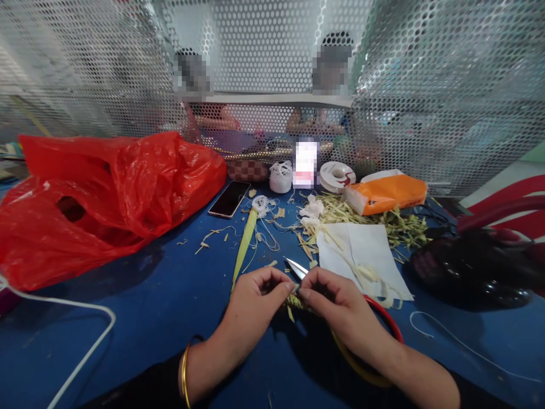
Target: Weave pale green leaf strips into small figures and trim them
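Over the blue table, my left hand (251, 307) and my right hand (344, 307) meet, thumbs pinched against fingers. Between both sets of fingertips is a small piece of yellow-green plaited straw (293, 301), partly covered by the fingers. Scissors lie under my right hand; their blades (297, 268) point up and left, and a red and yellow handle (385, 315) shows beside my right wrist. A flat yellow-green leaf strip (246, 241) lies beyond my left hand, its upper end near a tangle of white thread (260, 204).
A red plastic bag (170, 182) fills the left. Behind are a phone (230, 200), a lit screen (305, 162), a white ribbon roll (337, 176) and an orange packet (387, 193). Straw scraps (409, 227), white paper (387, 255) and a dark glossy object (464, 272) lie right. Two people sit behind the mesh.
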A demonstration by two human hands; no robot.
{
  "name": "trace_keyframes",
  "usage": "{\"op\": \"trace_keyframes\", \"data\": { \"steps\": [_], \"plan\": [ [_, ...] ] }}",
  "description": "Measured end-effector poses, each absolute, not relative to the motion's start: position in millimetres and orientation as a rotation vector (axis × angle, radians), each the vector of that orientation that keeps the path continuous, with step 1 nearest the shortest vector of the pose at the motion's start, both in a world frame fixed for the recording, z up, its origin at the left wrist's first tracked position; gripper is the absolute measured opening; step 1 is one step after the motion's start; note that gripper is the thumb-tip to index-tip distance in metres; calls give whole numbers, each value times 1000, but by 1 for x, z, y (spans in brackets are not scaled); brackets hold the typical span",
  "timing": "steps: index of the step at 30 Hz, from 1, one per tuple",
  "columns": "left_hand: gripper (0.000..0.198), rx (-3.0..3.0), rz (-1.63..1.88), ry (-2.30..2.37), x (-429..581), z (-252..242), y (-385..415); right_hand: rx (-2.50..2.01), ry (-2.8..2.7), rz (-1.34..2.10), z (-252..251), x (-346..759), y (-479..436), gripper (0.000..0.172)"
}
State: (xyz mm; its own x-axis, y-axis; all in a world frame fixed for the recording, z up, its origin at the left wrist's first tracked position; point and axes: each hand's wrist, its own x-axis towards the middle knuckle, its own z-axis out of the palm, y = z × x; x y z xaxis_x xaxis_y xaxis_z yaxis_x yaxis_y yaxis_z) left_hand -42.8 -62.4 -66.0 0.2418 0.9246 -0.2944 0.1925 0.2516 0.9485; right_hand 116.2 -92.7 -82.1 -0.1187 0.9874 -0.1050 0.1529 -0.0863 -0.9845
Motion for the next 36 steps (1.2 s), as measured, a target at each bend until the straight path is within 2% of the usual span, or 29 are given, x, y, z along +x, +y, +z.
{"op": "trace_keyframes", "data": {
  "steps": [6,17,28,32,36],
  "plan": [
    [13,1185,721,1183,-43,-67,-64,-1363,-1385,1300,-80,115,-92,23],
    [31,887,661,993,-42,-73,-65,-1356,-1299,1215,-83,118,-91,22],
    [25,918,744,1040,-43,-68,-66,-1256,-1259,1408,-80,114,-92,17],
    [31,959,730,993,-43,-68,-65,-1241,-1216,1385,-79,114,-92,19],
    [23,968,730,1036,-43,-67,-66,-1270,-1199,1299,-81,115,-92,21]
  ]
}}
